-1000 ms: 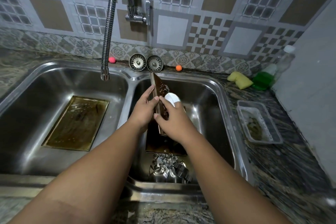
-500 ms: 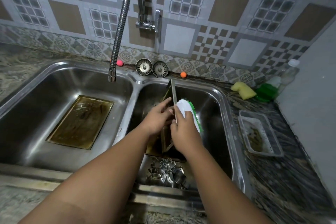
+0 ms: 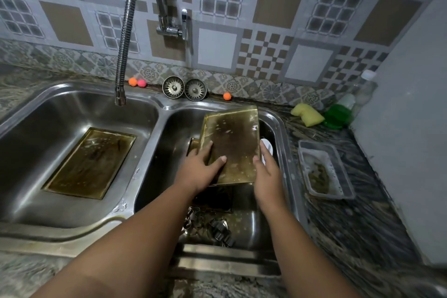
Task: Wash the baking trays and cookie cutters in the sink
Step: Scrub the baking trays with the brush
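You are holding one dirty baking tray (image 3: 233,143) up over the right basin (image 3: 174,147) of the sink. It is tipped so its brown face is looking at you, likely so you can see the mess and the drips are falling into the basin. Your left hand (image 3: 202,168) is gripping its near left corner, thumb on top. Your right hand (image 3: 266,172) is steadying the right edge with its thumb while its fingers are holding the white brush (image 3: 267,146), ready for scrubbing. Another tray (image 3: 212,197) is lying under it, and the cookie cutters (image 3: 215,224) are sitting in a heap at the near end of the same basin. A third tray (image 3: 89,162) is lying flat in the left basin (image 3: 48,116), the one the tap (image 3: 120,97) is hanging over, maybe for rinsing.
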